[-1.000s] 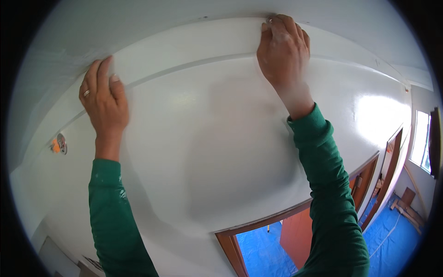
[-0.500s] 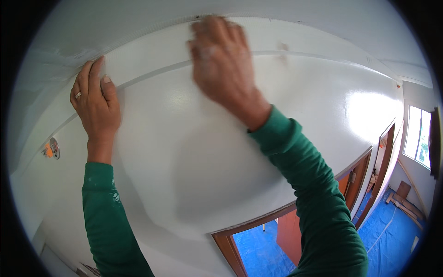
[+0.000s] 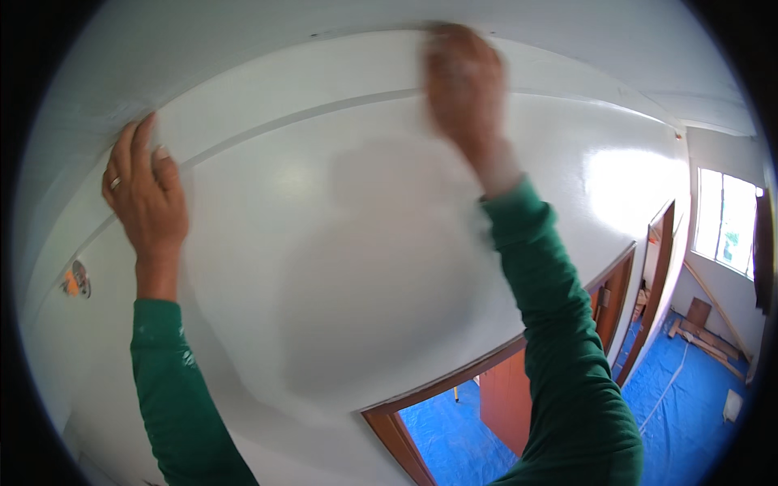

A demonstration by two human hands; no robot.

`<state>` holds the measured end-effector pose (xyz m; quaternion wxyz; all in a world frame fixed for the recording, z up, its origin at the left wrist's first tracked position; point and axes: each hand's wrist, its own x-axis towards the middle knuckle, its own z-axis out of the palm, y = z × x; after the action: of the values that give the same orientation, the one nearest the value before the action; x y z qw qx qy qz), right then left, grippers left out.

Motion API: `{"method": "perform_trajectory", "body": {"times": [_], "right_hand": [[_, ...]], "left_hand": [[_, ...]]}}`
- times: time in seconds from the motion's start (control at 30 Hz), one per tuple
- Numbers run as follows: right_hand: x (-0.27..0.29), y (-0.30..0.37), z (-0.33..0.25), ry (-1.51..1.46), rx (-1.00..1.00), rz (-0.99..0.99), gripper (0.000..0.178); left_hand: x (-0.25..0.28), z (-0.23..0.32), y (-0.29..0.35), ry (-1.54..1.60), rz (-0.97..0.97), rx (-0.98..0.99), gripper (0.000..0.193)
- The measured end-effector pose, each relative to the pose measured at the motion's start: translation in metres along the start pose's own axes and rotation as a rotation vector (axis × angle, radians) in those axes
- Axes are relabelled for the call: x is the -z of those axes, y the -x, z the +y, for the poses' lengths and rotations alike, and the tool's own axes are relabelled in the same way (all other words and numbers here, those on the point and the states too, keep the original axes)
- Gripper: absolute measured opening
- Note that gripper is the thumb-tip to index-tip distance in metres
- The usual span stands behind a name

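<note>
Left hand (image 3: 148, 198), half open, grips nothing at the wall (image 3: 267, 227); right hand (image 3: 464, 85) blurs, its hold unclear.

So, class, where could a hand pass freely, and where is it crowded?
Free: white wall between ringed left hand and blurred right hand, above brown wooden doorframe. Crowded: lower right, brown wooden boards on blue plastic sheeting.

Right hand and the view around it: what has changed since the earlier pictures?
The right hand swept left along the wall-ceiling joint, then came back right; blur hides whether its grip changed. The view shifted slightly, so more of the window shows at right. The left hand stayed raised at the joint.
</note>
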<state>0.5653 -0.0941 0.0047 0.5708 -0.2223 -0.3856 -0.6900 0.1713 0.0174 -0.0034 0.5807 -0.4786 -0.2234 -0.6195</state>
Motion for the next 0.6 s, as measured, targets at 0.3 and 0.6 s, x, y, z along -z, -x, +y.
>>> {"method": "perform_trajectory", "body": {"times": [0.3, 0.6], "right_hand": [[0.024, 0.011, 0.104, -0.004, 0.079, 0.024, 0.015], [0.056, 0.017, 0.161, 0.191, -0.123, -0.006, 0.019]], "left_hand": [[-0.007, -0.016, 0.002, -0.108, -0.012, -0.086, 0.046], [-0.009, -0.02, 0.004, -0.184, 0.032, -0.112, 0.046]]}}
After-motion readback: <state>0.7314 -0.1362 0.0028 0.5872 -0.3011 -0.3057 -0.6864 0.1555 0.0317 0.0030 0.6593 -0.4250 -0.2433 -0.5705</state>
